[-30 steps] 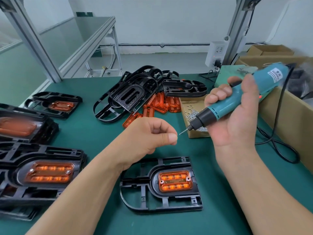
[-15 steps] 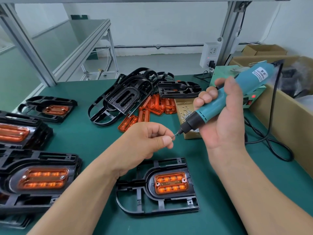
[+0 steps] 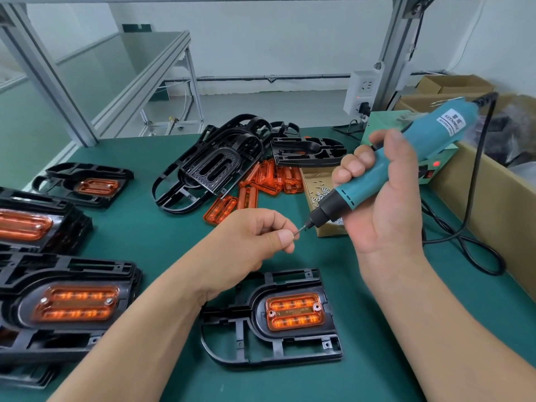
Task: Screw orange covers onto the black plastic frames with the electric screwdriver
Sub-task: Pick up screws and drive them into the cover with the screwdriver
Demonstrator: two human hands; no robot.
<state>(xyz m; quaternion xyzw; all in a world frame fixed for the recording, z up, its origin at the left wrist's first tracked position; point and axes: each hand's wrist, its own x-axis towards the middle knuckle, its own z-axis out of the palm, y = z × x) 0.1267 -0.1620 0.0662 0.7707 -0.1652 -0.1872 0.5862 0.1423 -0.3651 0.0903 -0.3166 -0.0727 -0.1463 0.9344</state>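
Left hand (image 3: 255, 236) pinches a tiny silver screw (image 3: 296, 234) onto the teal plastic electric screwdriver (image 3: 345, 198) gripped in the right hand (image 3: 383, 216); seated crooked, it may drop.

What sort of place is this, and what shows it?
Probably a factory assembly bench: piles of black plastic frames and orange covers on a green mat, a box of screws, and a corded electric screwdriver in the right hand, with the left hand pinching a screw.

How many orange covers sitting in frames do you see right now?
4 fitted covers: front centre, near left, left edge, far left. Stacked frames may hide more.
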